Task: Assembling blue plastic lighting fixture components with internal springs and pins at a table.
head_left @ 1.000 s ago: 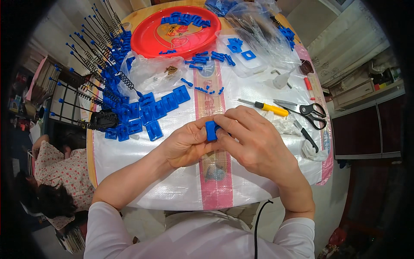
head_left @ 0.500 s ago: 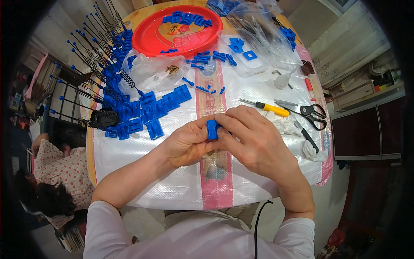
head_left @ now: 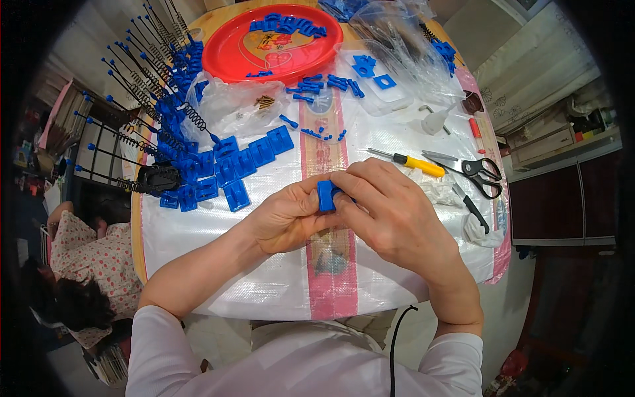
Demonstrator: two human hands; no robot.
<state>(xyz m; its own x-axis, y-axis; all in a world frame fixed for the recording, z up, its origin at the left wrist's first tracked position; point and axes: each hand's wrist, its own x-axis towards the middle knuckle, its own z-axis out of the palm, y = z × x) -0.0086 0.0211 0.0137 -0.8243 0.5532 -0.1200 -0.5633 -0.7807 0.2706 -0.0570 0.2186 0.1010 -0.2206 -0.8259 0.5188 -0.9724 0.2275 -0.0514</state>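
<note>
Blue block [head_left: 325, 196] upright between your hands: left hand [head_left: 288, 218] and right hand [head_left: 390, 215] fingers pinching it, equally near, screwdriver [head_left: 410, 161] beyond.

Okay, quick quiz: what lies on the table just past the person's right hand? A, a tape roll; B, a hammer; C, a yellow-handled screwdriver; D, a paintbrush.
C: the yellow-handled screwdriver lies just beyond the right hand, beside the black-handled scissors.
</note>
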